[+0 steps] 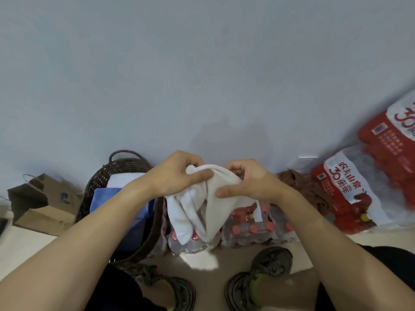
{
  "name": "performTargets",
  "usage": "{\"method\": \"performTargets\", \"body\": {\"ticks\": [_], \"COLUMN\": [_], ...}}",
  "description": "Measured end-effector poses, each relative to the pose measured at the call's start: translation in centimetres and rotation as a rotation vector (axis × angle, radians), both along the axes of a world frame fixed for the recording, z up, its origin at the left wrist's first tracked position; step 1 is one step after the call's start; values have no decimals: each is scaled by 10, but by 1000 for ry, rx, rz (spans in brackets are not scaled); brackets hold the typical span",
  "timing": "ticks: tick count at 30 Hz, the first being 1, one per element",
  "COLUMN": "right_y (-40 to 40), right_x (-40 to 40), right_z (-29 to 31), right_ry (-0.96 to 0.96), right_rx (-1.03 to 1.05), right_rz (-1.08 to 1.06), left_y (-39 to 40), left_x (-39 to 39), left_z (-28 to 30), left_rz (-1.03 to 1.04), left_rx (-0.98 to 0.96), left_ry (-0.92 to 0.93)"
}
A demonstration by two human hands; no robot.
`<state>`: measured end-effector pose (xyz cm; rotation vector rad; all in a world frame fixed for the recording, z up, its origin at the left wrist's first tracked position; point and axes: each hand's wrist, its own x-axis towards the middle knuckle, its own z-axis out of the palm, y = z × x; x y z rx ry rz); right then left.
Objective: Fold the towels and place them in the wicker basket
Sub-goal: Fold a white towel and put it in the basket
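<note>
A white towel (pixel 202 209) hangs bunched in the air in front of me, held at its top by both hands. My left hand (pixel 177 176) grips its upper left corner and my right hand (pixel 249 182) pinches the upper right part. The dark wicker basket (pixel 116 169) stands on the floor to the left, against the wall, partly hidden by my left forearm. Inside it lie a folded blue towel (pixel 107 200) and a white one (pixel 125 178). A brown towel (pixel 307 189) lies crumpled on the floor to the right.
Shrink-wrapped packs of red-capped bottles (pixel 253 230) sit under the towel, and more red-and-white packs (pixel 359 189) lean against the wall at right. A brown paper bag (pixel 45 203) stands at left. My two shoes (pixel 265 279) rest on the floor below.
</note>
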<state>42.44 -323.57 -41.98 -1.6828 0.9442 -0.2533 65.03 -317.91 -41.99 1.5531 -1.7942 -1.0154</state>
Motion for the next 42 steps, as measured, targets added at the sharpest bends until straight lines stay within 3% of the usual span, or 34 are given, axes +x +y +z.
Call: {"method": "performTargets", "body": {"ticks": [3,7,11,13,16,22,26,31,37,40,42], "right_y": [-3,0,7,9,8,0,1,3,7,12,20], "right_x": [-17,-33,-32,-30,-32,-31,-28,-32,-39,-38,-35], "right_z": [-21,-49,-70,-75,-73,-47,-29,-30,-50,-59,-65], "right_ry": [191,-186,-402,-419,-472,-274,-172,24,7,105,63], "right_rx": [-8,321,448,414,316,-86,-170,-232,-236,-360,-336], "right_rz": [6,-104,-227,-336,-487,-512,-348,-116,-95,-90,-121], "left_y": [1,-1,-2,-2,1,6,16,33,25,16,10], "left_x": [10,17,22,25,25,-6,-41,-88,-86,-81,-77], "left_z": [3,3,4,4,-3,-28,-47,-67,-71,-74,-73], "left_rz": [92,175,227,202,102,-94,-155,-189,-180,-24,38], "left_rx": [5,26,70,133,205,250,344,594,583,585,552], "left_ry": [114,163,186,193,48,-118,1,199,214,491,596]}}
